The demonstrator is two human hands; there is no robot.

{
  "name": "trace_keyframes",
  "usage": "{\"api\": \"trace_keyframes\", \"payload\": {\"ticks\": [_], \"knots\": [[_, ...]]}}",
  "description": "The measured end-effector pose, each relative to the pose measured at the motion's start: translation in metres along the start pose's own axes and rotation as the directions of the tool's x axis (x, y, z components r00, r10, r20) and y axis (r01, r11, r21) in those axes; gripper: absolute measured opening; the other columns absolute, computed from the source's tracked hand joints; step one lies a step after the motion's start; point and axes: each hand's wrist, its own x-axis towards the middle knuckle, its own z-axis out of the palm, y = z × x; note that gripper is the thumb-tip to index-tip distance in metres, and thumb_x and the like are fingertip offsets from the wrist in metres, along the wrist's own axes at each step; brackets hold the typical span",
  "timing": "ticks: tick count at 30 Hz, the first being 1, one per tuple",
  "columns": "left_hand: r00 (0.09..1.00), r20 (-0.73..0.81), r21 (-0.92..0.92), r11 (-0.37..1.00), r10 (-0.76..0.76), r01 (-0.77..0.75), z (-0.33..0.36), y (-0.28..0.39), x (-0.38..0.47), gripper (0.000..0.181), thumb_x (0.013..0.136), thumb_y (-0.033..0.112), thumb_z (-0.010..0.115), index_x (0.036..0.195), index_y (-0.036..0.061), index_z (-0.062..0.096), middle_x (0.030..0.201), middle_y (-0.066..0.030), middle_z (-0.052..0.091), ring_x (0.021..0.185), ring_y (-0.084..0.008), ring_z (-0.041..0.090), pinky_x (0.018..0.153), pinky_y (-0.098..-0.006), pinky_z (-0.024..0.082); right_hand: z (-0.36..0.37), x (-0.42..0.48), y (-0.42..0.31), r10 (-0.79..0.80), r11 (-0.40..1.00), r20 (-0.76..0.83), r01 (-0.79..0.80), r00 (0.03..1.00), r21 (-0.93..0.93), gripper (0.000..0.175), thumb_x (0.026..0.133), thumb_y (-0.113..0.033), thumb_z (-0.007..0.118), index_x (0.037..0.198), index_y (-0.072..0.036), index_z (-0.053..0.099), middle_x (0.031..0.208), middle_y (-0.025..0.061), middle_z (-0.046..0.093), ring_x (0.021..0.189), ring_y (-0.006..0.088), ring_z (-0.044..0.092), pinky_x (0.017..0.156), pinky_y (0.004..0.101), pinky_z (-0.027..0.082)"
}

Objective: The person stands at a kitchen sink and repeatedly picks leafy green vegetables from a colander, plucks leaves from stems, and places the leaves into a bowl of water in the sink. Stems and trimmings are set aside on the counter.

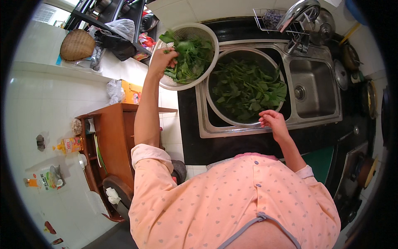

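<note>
My left hand (168, 58) is over the left side of a pale plastic colander (207, 32), its fingers curled at the leafy greens (191, 57) inside; whether it grips a stem is unclear. A large round metal basin (211, 107) full of leafy greens (248, 87) sits in the left bowl of a steel double sink. Near the lower right rim of that basin is my right hand (273, 121), fingertips close together beside the leaves. Too little shows to tell if it holds anything.
Right of the basin is the smaller sink bowl (311, 107) with its drain, and a chrome faucet (298, 12) stands behind. A wire rack (259, 23) hangs at the back wall. A wooden cabinet (112, 133) stands to the left, below a woven bamboo basket (77, 45) and plastic bags.
</note>
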Motion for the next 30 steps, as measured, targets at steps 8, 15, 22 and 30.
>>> {"api": "trace_keyframes", "payload": {"ticks": [8, 15, 22, 30], "knots": [[0.999, 0.04, -0.127, 0.991, -0.024, 0.029, -0.02, -0.033, 0.014, 0.013, 0.079, 0.007, 0.066, 0.088, 0.0033, 0.057, 0.064, -0.0003, 0.054, 0.044, -0.0078, 0.047, 0.04, -0.0218, 0.037, 0.011, 0.0, 0.007, 0.032, 0.999, 0.055, -0.033, 0.998, 0.019, 0.016, 0.087, -0.005, 0.051, 0.095, 0.003, 0.062, 0.076, 0.0069, 0.062, 0.065, 0.0114, 0.058, 0.061, 0.0242, 0.049], [0.997, -0.04, -0.027, 0.997, -0.07, 0.069, -0.014, -0.056, 0.017, 0.015, 0.08, 0.005, 0.062, 0.093, -0.001, 0.059, 0.058, -0.0014, 0.05, 0.041, -0.0087, 0.044, 0.039, -0.0222, 0.031, 0.002, -0.003, 0.009, 0.037, 0.999, 0.004, -0.037, 0.999, 0.0, 0.016, 0.087, -0.005, 0.051, 0.095, 0.003, 0.062, 0.076, 0.0071, 0.062, 0.065, 0.0118, 0.057, 0.06, 0.0242, 0.049], [0.999, -0.045, -0.299, 0.954, -0.027, 0.013, -0.022, -0.04, 0.012, 0.015, 0.085, 0.017, 0.062, 0.086, 0.0015, 0.061, 0.056, 0.0013, 0.048, 0.041, -0.0053, 0.038, 0.037, -0.021, 0.028, 0.011, 0.002, 0.011, 0.051, 0.999, 0.053, -0.051, 0.997, 0.007, 0.016, 0.087, -0.006, 0.051, 0.094, 0.003, 0.062, 0.076, 0.0068, 0.062, 0.065, 0.0115, 0.057, 0.06, 0.0244, 0.049], [0.989, -0.139, 0.03, 0.998, 0.051, -0.047, -0.028, -0.026, 0.003, 0.019, 0.083, 0.019, 0.066, 0.084, 0.0, 0.064, 0.061, 0.0005, 0.054, 0.043, -0.0058, 0.041, 0.037, -0.0215, 0.031, 0.018, 0.008, 0.01, 0.049, 0.999, 0.108, -0.05, 0.993, 0.006, 0.016, 0.087, -0.006, 0.051, 0.095, 0.003, 0.061, 0.076, 0.0068, 0.062, 0.065, 0.0115, 0.058, 0.059, 0.0245, 0.049]]}}
